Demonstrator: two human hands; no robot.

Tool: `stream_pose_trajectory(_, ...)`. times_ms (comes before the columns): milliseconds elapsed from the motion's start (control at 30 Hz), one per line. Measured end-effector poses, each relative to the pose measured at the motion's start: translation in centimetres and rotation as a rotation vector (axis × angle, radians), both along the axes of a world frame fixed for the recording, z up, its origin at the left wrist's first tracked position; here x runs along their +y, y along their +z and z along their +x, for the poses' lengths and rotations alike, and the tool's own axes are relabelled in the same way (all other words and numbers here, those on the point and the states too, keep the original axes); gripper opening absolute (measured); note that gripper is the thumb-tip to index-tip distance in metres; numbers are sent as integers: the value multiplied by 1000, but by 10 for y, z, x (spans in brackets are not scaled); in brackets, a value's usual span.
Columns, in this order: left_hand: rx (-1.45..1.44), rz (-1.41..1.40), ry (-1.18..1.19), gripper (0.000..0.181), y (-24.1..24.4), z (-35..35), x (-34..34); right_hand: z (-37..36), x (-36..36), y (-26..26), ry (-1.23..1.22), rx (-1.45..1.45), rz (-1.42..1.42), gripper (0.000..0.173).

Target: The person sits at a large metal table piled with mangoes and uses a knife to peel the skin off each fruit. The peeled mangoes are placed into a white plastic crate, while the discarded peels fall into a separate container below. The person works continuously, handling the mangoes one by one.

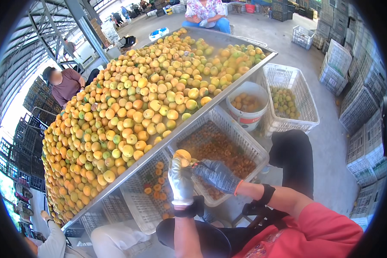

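My left hand [181,184], in a white glove, grips a yellow-orange apricot [182,156] between thumb and fingers. Close against the apricot's right side is my right hand [216,176], in a grey knit glove with an orange cuff edge. Its fingers are curled, and whatever may be inside them is hidden. Both hands are over the near rims of two plastic crates. Brown apricot stones [217,145] fill the bottom of the right crate [262,154]. Cut apricot halves [158,187] lie in the left crate [133,201].
A metal-edged table [193,113] bears a large heap of apricots [125,109]. Beside it stand a white bucket [245,116] with fruit and a white crate [304,101] of greenish fruit. Other people sit around the table. Stacked crates [361,142] line the right.
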State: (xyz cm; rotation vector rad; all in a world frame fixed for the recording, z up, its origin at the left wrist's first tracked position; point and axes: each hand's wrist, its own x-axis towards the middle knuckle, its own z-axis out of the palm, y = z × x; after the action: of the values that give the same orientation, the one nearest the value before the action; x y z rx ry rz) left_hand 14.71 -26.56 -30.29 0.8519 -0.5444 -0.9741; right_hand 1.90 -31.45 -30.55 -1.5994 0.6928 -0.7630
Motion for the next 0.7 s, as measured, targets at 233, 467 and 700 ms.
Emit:
stream_pose_trajectory(233,-72,39,55,36,15,-12,-2,-4,-2,4,-10,68,37,34)
stream_pose_trajectory(467,301,80,24,54,-20,-17,-21,-16,-9,-44,-81,352,-378,32)
stream_pose_trajectory(700,240,205,254,51,4,-15,-14,-50,6,-59,-229,-155,-111,30)
